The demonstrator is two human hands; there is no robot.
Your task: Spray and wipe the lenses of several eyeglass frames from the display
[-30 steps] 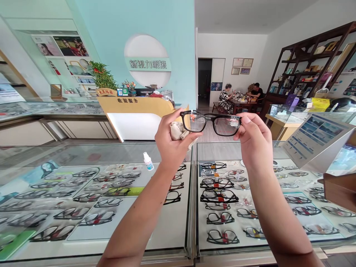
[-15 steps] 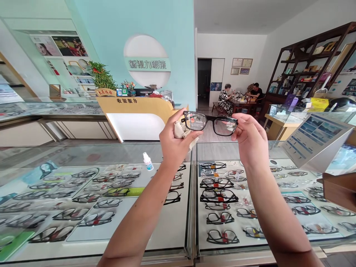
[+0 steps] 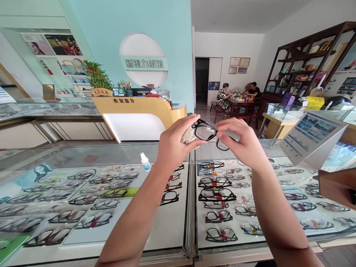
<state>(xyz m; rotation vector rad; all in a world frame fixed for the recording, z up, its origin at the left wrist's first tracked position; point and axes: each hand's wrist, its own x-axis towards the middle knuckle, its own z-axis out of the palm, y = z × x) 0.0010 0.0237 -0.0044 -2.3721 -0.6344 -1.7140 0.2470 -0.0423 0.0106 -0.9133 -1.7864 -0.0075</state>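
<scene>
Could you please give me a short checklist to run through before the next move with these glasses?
1. Glasses supported: ok; left hand grips one end of the frame.
2. Right hand gripping firmly: cannot tell; it is at the bridge.
3. Both lenses uncovered: not ok; the right hand partly hides one.
4. Cloth kept in hand: ok; bunched in the left hand.
5. Bottle standing: ok; on the glass counter.
6. Lenses smudge-free: cannot tell; too small.
</scene>
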